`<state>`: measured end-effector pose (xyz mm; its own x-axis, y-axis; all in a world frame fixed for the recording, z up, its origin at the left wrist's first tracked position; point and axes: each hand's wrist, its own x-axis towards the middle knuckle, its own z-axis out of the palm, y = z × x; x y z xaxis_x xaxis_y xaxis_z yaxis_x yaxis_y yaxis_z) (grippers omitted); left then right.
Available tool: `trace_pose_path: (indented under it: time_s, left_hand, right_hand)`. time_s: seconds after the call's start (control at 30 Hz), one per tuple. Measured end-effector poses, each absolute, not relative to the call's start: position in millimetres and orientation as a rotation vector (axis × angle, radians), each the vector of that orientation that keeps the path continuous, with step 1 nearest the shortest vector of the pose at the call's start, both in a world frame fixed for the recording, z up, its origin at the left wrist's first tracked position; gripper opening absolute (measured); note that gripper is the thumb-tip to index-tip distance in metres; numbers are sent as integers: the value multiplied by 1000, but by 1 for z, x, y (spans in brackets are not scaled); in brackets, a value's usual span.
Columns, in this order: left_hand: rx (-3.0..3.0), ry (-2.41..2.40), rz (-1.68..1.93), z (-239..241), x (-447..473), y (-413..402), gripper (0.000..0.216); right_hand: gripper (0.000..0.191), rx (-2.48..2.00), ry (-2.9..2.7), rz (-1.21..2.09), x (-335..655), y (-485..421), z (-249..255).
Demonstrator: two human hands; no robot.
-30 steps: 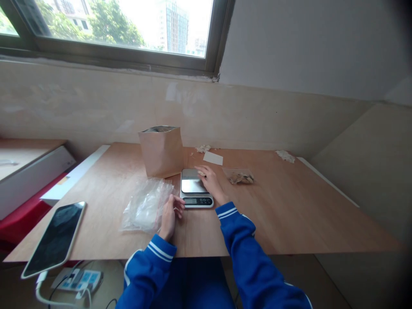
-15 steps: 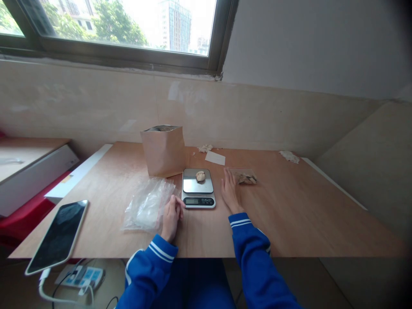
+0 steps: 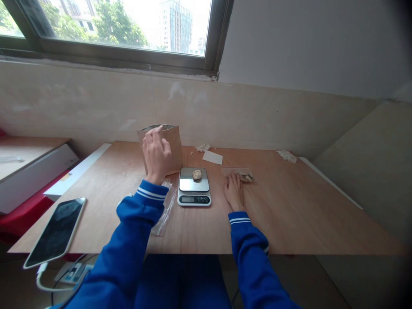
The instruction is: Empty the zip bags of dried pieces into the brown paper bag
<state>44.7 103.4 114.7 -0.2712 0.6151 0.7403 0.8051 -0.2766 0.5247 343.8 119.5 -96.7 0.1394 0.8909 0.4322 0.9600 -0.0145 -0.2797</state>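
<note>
My left hand [image 3: 156,155] is raised in front of the brown kraft paper bag [image 3: 175,148], its fingertips near the bag's open top. Its fingers are apart and nothing shows in them; I cannot tell if they touch the bag. My right hand [image 3: 234,192] lies over a small clear plastic bag [image 3: 247,177] with brownish dried pieces in it, fingers stretched out. Between the hands stands a digital kitchen scale [image 3: 194,200]. One pale, roundish dried piece [image 3: 197,174] sits on its steel plate. Clear plastic bags [image 3: 165,216] lie partly hidden beneath my left forearm.
A phone [image 3: 56,231] on a charging cable lies at the table's left edge, partly overhanging. Behind the scale are a white card [image 3: 213,157] and crumpled tissue [image 3: 203,148]; more tissue [image 3: 287,156] lies back right. The wall closes off the table's far side.
My left hand has moved up and forward from beside the scale to the paper bag's top. My right hand has shifted onto the small plastic bag. The view has moved slightly.
</note>
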Motion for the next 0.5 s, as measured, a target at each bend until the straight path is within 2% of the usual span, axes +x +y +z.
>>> trace_pose_path:
  time_s: [0.2,0.33,0.5]
  left_hand:
    - [-1922,-1939,-1101,116,24,162,43]
    - [-1990,-1836,-916,118,18,149,50]
    - [-2102,-2021,-811,150,10,123,52]
  right_hand:
    - [48,-1909,-1757,-166,345,121,-100]
    - [47,-1890,-1749,-151,346,122,-101]
    - [47,-1847,-1747,-158,348,123,-104]
